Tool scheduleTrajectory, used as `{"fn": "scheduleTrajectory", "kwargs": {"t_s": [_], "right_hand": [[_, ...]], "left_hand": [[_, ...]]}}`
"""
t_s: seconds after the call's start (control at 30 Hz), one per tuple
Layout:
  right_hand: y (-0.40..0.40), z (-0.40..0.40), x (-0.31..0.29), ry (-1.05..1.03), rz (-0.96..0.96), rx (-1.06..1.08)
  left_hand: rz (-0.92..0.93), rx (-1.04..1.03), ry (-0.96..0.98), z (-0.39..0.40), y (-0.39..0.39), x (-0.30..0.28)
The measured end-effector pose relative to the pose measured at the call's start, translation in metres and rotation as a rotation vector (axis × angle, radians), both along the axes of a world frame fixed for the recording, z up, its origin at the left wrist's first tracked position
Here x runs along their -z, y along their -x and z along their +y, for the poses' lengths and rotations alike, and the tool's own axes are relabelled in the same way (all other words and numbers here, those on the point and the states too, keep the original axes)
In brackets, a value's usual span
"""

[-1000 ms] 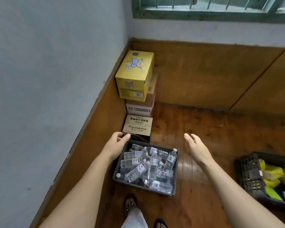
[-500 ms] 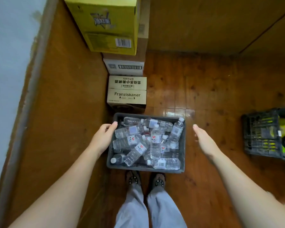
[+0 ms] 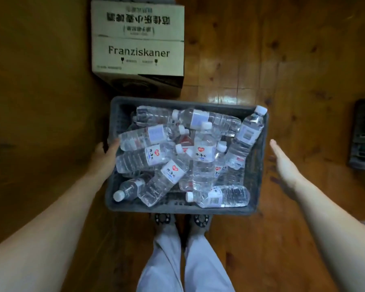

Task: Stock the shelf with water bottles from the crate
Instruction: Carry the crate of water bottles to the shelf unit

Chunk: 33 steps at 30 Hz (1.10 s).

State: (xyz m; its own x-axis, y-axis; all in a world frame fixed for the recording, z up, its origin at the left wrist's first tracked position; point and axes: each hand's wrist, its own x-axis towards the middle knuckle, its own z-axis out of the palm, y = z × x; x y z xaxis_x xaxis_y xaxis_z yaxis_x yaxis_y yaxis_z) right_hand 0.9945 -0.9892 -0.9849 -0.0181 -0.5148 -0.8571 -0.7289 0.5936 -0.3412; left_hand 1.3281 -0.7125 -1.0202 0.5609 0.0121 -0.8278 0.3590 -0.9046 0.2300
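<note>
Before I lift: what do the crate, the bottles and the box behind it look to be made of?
Crate: dark grey moulded plastic, matte, with slotted walls. Bottles: clear thin plastic, glossy and ribbed, white caps, paper-like labels. Box: printed tan cardboard, dull, flap seam visible. All judged by look only.

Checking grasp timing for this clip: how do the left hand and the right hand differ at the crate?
The left hand is on the crate, thumb hooked over its left rim; the right hand is apart from the right wall. The left hand is curled; the right hand is flat and open. Both are bare and flank the crate at mid-height.
</note>
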Motion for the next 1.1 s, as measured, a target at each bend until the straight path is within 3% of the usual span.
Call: {"fn": "scheduleTrajectory", "kwargs": {"t_s": [0.2, 0.33, 0.83, 1.1], "right_hand": [[0.008, 0.004, 0.044, -0.109, -0.026, 0.084], [0.007, -0.001, 0.062, -0.065, -0.051, 0.114], [0.014, -0.013, 0.082, -0.141, -0.155, 0.146], [0.015, -0.005, 0.065, -0.160, -0.208, 0.063]], "left_hand": [[-0.062, -0.038, 0.022, 0.006, -0.004, 0.043], [-0.043, -0.175, 0.095, 0.002, -0.016, 0.052], [0.091, -0.195, 0.126, 0.003, -0.032, 0.047], [0.033, -0.221, 0.154, 0.010, -0.012, 0.028]]}}
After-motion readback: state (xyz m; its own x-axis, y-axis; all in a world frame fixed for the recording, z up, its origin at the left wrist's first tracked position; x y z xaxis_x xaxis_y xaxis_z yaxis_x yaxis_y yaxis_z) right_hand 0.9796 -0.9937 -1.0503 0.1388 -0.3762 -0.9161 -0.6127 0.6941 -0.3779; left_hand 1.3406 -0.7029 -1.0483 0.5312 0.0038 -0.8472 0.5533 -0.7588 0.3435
